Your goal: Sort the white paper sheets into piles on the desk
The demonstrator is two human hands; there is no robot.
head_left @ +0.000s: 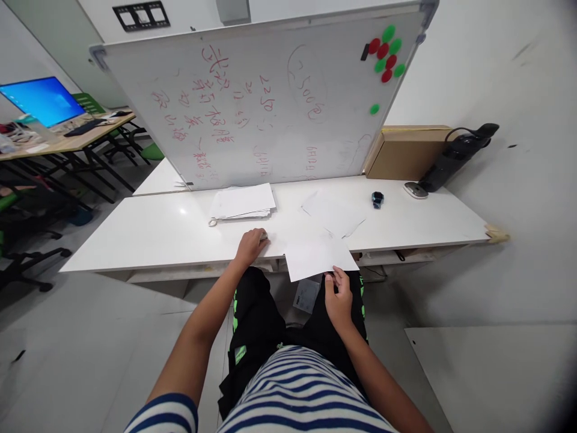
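My left hand (250, 246) rests at the front edge of the white desk, its fingers curled around a small greyish item, mostly hidden. To its right, a sheet of white paper (318, 258) lies partly on the desk and juts out over the front edge. My right hand (339, 294) is at the sheet's near edge, thumb and fingers closed on it. Behind my left hand lies a stack of white paper (243, 201), with a small pale ring-shaped object (213, 222) at its near left corner. More white paper (336, 213) lies behind the sheet, hard to tell from the desk.
A whiteboard (270, 108) with red writing and magnets stands along the back of the desk (148, 234). At the right are a dark watch (377, 199), a mouse (415, 190), a black bottle (457, 156) and a cardboard box (406, 153). A shelf (406, 257) runs under the desktop.
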